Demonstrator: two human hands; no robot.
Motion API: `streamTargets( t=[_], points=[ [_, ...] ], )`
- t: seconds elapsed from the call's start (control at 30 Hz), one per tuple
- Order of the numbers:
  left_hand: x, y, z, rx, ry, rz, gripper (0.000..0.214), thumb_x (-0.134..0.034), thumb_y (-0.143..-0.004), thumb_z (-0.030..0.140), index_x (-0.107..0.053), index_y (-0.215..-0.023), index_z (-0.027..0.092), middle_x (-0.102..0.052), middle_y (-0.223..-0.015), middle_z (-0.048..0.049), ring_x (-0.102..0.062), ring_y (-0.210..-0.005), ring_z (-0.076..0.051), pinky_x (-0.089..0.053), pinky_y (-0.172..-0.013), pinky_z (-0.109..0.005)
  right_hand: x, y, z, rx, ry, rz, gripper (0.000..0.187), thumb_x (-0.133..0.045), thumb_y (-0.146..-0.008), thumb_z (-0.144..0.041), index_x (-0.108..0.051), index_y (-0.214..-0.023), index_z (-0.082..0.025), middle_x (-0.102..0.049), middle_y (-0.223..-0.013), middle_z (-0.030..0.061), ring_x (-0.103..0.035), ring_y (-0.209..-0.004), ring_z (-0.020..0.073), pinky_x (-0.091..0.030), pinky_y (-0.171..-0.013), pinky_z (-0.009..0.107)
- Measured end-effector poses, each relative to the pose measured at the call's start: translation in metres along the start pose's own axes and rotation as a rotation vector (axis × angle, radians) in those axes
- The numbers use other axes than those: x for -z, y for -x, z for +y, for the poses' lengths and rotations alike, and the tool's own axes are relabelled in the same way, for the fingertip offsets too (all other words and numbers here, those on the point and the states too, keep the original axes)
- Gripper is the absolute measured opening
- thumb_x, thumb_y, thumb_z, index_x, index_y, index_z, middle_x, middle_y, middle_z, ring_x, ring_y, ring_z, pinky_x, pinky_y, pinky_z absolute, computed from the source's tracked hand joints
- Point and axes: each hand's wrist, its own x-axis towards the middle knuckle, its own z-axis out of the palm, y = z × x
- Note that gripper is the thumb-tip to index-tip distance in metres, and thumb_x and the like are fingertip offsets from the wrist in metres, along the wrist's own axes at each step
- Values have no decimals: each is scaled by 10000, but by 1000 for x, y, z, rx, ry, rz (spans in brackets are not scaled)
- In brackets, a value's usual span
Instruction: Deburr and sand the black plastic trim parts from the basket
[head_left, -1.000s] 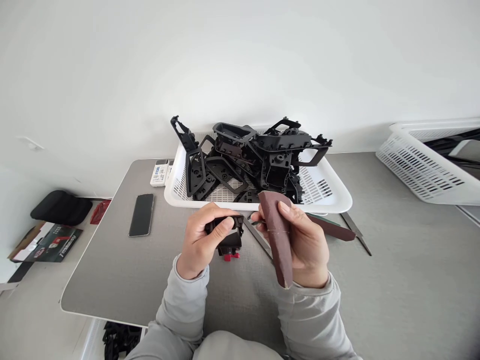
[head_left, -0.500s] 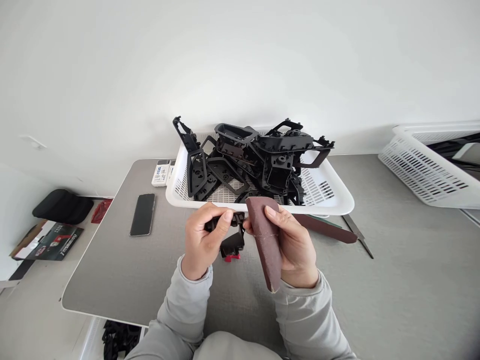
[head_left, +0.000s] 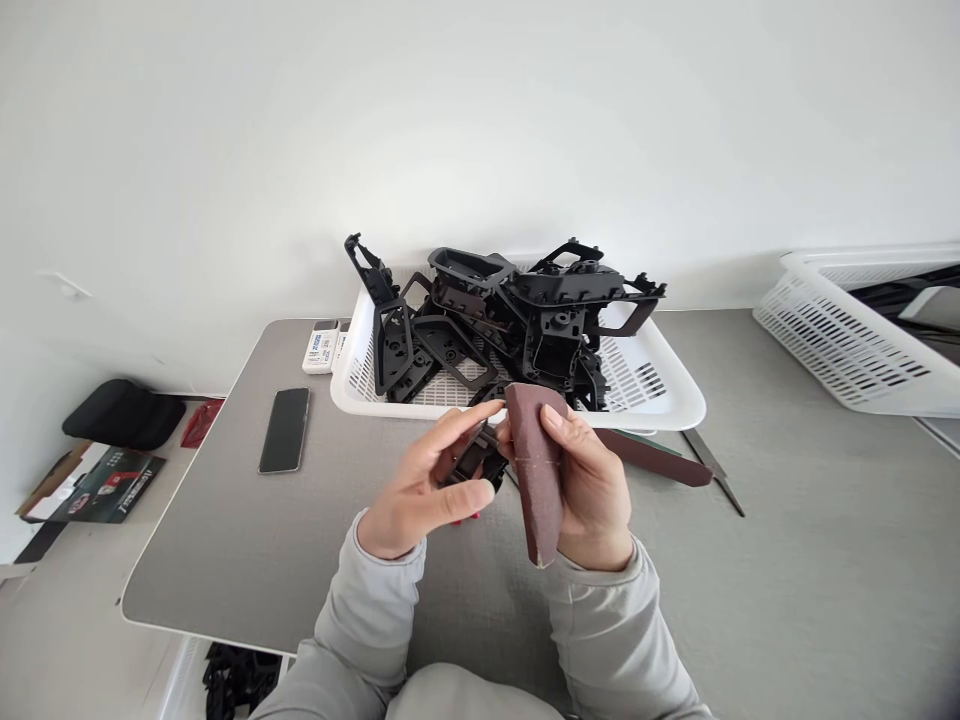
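My left hand (head_left: 424, 490) is closed around a small black plastic part (head_left: 478, 458), thumb at its near side and index finger stretched along its far side. In my right hand (head_left: 594, 490) is a curled piece of brown sandpaper (head_left: 535, 480), pinched under the thumb and held upright just right of the black part. My right fingertips sit behind the sandpaper, mostly hidden. Beneath the left hand a bit of red (head_left: 469, 518) shows, too covered to name. Beyond both hands stands a white basket (head_left: 375, 408) heaped with black plastic parts (head_left: 555, 290).
Right of my hands lie another sandpaper strip (head_left: 656, 458) and a metal file (head_left: 716, 472). A phone (head_left: 284, 430) and a small white case (head_left: 321, 347) rest on the left of the grey table (head_left: 217, 540). A second white basket (head_left: 847, 345) stands at right.
My left hand has turned the black part and shifted slightly right, its index finger now extended. The sandpaper in my right hand has risen a little and moved slightly right.
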Motion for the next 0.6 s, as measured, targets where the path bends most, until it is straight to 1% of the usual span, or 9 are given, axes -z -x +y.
streamTargets(
  t=[0.1,0.17,0.23,0.3,0.33,0.37,0.43,0.5,0.6],
  points=[
    [1,-3,0,78,243,1,498,-715,-806,415,-651,-1268,241,-605,-919,-53,-452,-558,-81,-396,-452,-223,1,-2,1,-8,18,-16,287,-824,-650,-424,-703,-776,-196,-706,-621,5,-659,-553,163,-545,-545,260],
    [1,-5,1,102,325,20,437,-735,-793,375,-681,-1206,242,-591,-879,-38,-479,-568,-86,-421,-444,-213,5,-1,1,35,72,-5,277,-792,-690,-449,-694,-771,-203,-687,-606,2,-637,-539,164,-527,-529,270],
    [0,-6,3,89,359,53,430,-766,-772,350,-685,-1183,251,-569,-864,-25,-522,-624,-94,-471,-485,-203,9,2,1,162,183,56,248,-754,-744,-453,-692,-778,-216,-683,-631,-2,-615,-541,159,-501,-515,272],
    [-1,-7,5,65,345,85,484,-803,-744,343,-665,-1200,261,-560,-874,-14,-561,-688,-101,-524,-562,-205,15,8,-1,354,345,126,192,-740,-784,-418,-704,-782,-229,-687,-685,-3,-610,-582,159,-489,-538,275],
    [-1,-6,6,65,316,96,525,-824,-724,334,-648,-1214,266,-567,-891,-11,-579,-714,-104,-544,-607,-214,17,12,-4,449,437,136,156,-740,-797,-386,-713,-775,-234,-681,-698,-3,-605,-604,158,-483,-550,275],
    [-2,-6,6,74,274,105,567,-845,-702,318,-630,-1225,269,-577,-912,-10,-595,-736,-108,-558,-648,-227,19,16,-6,531,531,121,123,-740,-807,-350,-721,-764,-237,-669,-694,-3,-595,-615,156,-476,-560,276],
    [-2,-4,7,113,174,123,635,-873,-665,276,-600,-1238,273,-597,-945,-8,-619,-772,-121,-573,-711,-254,22,23,-13,650,709,33,92,-726,-827,-276,-730,-743,-240,-634,-662,-7,-561,-596,144,-450,-541,271],
    [-2,-2,7,153,83,137,680,-883,-647,237,-579,-1254,281,-609,-958,-6,-631,-806,-135,-576,-746,-275,22,28,-20,721,856,-88,110,-695,-845,-205,-738,-751,-241,-615,-652,-10,-535,-565,128,-425,-501,260],
    [1,2,6,187,-17,123,717,-881,-645,196,-567,-1281,298,-623,-979,-8,-632,-851,-147,-568,-771,-277,21,29,-27,784,993,-237,150,-660,-853,-127,-760,-833,-237,-659,-738,7,-581,-596,126,-448,-489,244]
  ],
)
